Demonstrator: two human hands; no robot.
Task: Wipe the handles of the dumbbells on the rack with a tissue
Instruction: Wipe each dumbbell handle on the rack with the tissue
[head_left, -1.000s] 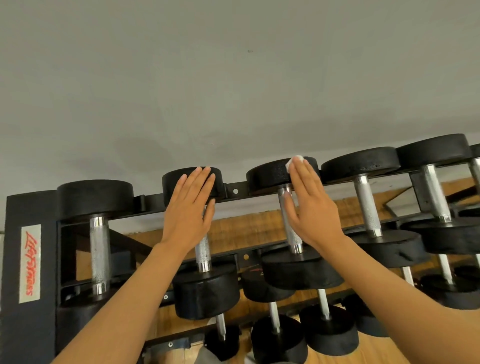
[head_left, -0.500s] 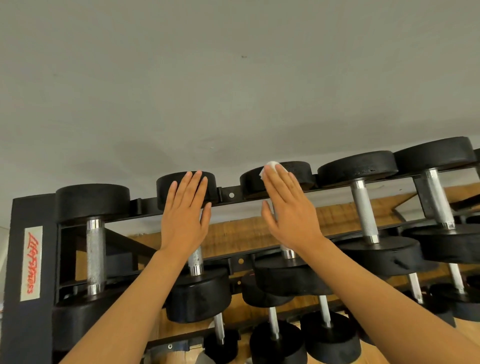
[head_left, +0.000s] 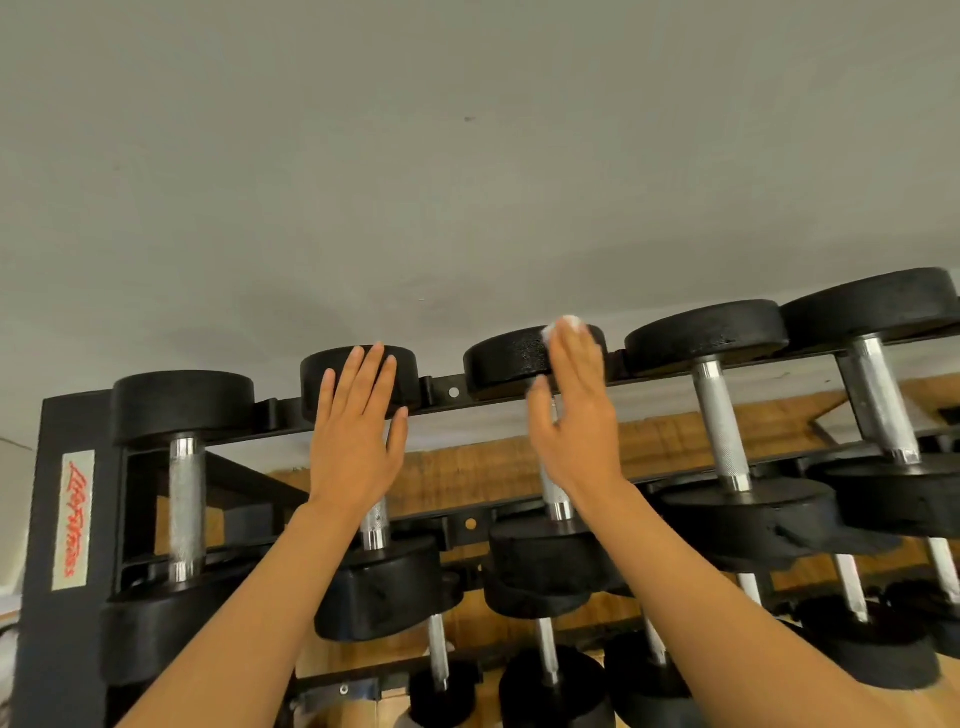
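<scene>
Change: since half a second ago the right hand (head_left: 574, 415) has slid right along the top row, and its far weight plate, hidden then, now shows to its left; the left hand (head_left: 353, 441) keeps its place.
Right grip: fingers straight and together, flat over the handle (head_left: 555, 499) of the third dumbbell (head_left: 540, 551); released, not curled round anything.
Tissue (head_left: 569, 323): a white scrap peeks out past the right fingertips, against the far plate; whether it is pinned under the palm cannot be told.
Left grip: fingers straight, slightly spread, laid over the second dumbbell (head_left: 379, 592), fingertips on its far plate; released.
Rack (head_left: 62, 623): black frame, a label with red lettering on its left post.
Top row: five dumbbells side by side, black plates and steel handles; first dumbbell (head_left: 182, 499) left of the left hand, two more (head_left: 727, 431) right of the right hand.
Lower row: smaller dumbbells (head_left: 550, 670) below, partly hidden by the forearms.
Behind: grey wall (head_left: 467, 156) above, wood panelling between the rails.
</scene>
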